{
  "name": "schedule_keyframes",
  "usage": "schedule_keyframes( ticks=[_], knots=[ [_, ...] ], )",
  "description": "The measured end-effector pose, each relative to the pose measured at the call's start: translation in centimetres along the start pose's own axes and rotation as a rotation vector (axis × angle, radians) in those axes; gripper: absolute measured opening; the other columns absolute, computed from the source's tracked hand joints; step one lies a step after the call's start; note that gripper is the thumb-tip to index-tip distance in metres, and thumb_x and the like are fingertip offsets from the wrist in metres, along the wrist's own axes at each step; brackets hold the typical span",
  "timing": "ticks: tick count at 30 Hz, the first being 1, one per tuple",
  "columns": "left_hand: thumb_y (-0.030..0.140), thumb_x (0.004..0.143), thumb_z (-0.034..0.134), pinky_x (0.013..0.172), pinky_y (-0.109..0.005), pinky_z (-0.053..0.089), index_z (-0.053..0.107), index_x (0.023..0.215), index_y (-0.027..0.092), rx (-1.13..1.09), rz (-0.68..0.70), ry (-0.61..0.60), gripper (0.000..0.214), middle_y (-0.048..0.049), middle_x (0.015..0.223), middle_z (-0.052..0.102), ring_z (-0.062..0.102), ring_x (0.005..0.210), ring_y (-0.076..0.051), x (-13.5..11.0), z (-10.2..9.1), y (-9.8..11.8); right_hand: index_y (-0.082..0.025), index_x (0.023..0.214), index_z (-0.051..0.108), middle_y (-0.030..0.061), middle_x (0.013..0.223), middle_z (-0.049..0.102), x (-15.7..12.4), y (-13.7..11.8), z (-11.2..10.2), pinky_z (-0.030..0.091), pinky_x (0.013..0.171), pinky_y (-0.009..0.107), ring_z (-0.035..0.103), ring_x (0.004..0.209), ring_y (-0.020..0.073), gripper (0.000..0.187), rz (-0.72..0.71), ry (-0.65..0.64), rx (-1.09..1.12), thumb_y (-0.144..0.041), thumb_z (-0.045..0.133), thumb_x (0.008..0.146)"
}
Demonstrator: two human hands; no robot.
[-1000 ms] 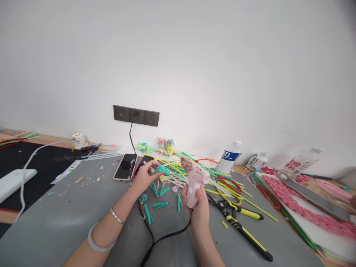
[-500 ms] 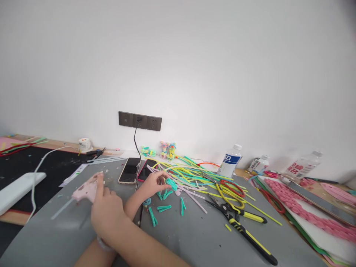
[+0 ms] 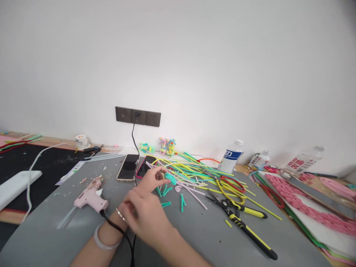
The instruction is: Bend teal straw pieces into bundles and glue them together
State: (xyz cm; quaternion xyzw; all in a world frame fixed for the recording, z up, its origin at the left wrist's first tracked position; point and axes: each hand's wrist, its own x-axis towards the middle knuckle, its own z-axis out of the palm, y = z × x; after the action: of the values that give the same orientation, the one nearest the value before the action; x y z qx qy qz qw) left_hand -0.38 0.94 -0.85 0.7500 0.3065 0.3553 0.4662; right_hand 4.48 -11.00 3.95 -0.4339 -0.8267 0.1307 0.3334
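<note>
My left hand [image 3: 152,178] pinches a small folded bundle of teal pipe cleaner [image 3: 170,178] between thumb and fingertips. Crossing over that forearm, my right hand [image 3: 147,213] is slightly blurred, with loosely curled fingers apart and nothing visible in them. A pink hot glue gun [image 3: 90,198] lies on the grey mat [image 3: 91,244] left of both hands, a clear glue stick [image 3: 66,218] poking from its back. Folded teal pipe cleaner pieces [image 3: 182,203] lie beyond and right of my hands, some partly hidden. A coiled lilac piece [image 3: 177,189] sits beside the held bundle.
Loose pipe cleaners [image 3: 191,168] pile up at the back. Black-and-yellow pliers [image 3: 236,215] and scissors [image 3: 230,189] lie at right. Two phones [image 3: 128,167] [image 3: 146,165] stand near a bottle [image 3: 231,157] and small figures [image 3: 167,146]. The gun's black cord [image 3: 119,229] runs under my right hand.
My right hand has let go of the glue gun and moved right, over my left wrist. The gun now lies on the mat. My left hand still holds the teal bundle.
</note>
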Motion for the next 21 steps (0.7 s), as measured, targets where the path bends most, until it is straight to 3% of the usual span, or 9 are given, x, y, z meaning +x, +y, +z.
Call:
schedule_keyframes(
  ticks=[3,7,9,11,15,18,21],
  knots=[
    [0.046,0.069,0.078,0.053,-0.025,0.039,0.064,0.094,0.016,0.023,-0.001,0.012,0.042,0.0015,0.067,0.06,0.054,0.059,-0.015,0.3,-0.1,-0.3,-0.018,0.076,0.062,0.0013,0.071,0.066,-2.4,3.5,-2.5,0.032,0.056,0.024,0.056,0.062,0.0147,0.019,0.257,0.024,0.027,-0.012,0.051,0.09],
    [0.043,0.073,0.076,0.056,-0.025,0.04,0.065,0.095,0.016,0.058,0.012,0.05,0.036,0.0024,0.065,0.06,0.054,0.058,-0.015,0.1,-0.1,-0.1,-0.019,0.073,0.065,0.0003,0.065,0.065,-4.3,5.3,-2.8,0.029,0.054,0.023,0.056,0.059,0.0147,0.013,0.449,-0.107,0.031,-0.014,0.061,0.085],
    [0.041,0.074,0.075,0.055,-0.025,0.039,0.065,0.096,0.016,0.063,0.01,0.058,0.035,0.003,0.063,0.059,0.053,0.057,-0.014,0.0,0.0,0.1,-0.019,0.078,0.068,0.0011,0.067,0.068,-4.6,4.9,-2.0,0.028,0.054,0.023,0.059,0.062,0.0167,0.003,0.494,-0.177,-0.007,-0.017,0.07,0.079],
    [0.042,0.073,0.076,0.054,-0.025,0.038,0.065,0.095,0.017,0.056,0.009,0.065,0.035,0.0033,0.062,0.058,0.052,0.056,-0.014,-0.1,0.0,0.2,-0.019,0.084,0.069,0.0031,0.072,0.07,-4.5,4.2,-1.2,0.027,0.055,0.024,0.062,0.067,0.0192,0.01,0.53,-0.224,-0.083,-0.015,0.072,0.075],
    [0.045,0.072,0.077,0.054,-0.025,0.037,0.064,0.096,0.016,0.018,-0.001,0.053,0.039,0.0033,0.063,0.057,0.052,0.056,-0.014,-0.1,0.0,0.2,-0.017,0.085,0.071,0.0082,0.08,0.073,-4.6,3.8,-0.9,0.027,0.055,0.026,0.065,0.072,0.0213,0.02,0.569,-0.279,-0.183,-0.002,0.06,0.076],
    [0.042,0.073,0.077,0.055,-0.025,0.038,0.063,0.098,0.016,0.005,-0.013,0.034,0.038,0.0033,0.064,0.058,0.051,0.056,-0.013,-0.1,0.0,0.2,-0.017,0.071,0.07,0.0068,0.072,0.071,-5.3,4.8,-2.8,0.029,0.054,0.025,0.062,0.065,0.0195,0.022,0.572,-0.282,-0.131,0.002,0.058,0.07],
    [0.039,0.074,0.077,0.054,-0.025,0.038,0.063,0.097,0.017,-0.004,-0.012,0.033,0.035,0.0032,0.065,0.059,0.051,0.056,-0.013,-0.1,0.0,0.2,-0.019,0.063,0.068,0.0001,0.059,0.063,-5.8,6.5,-6.6,0.033,0.052,0.023,0.053,0.054,0.0142,0.02,0.551,-0.231,0.103,0.0,0.061,0.068]
  ],
)
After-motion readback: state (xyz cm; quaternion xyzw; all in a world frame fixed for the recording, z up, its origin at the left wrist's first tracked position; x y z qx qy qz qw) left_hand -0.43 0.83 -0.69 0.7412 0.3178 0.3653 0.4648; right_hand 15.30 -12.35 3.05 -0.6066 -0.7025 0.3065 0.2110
